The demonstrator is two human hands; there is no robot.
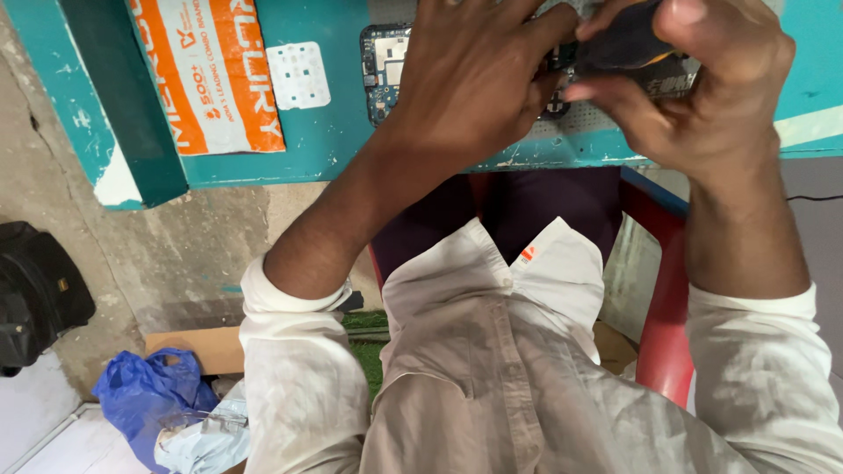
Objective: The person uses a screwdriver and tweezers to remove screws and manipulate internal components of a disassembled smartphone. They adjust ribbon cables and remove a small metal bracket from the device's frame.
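Two hands work at 12 o'clock on the teal painted wooden bench (307, 149). Left hand (470, 83) lies flat, pinning the blue opened phone circuit board (384, 70): thin, light, prob fragile, so hold by edges. Right hand (702, 83) grips a black-handled tool (625, 39).

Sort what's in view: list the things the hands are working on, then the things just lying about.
In hand:
left hand on the opened phone circuit board
right hand gripping a dark tool handle

Lying about:
orange and white printed sheet
small white gridded card
blue plastic bag
black bag
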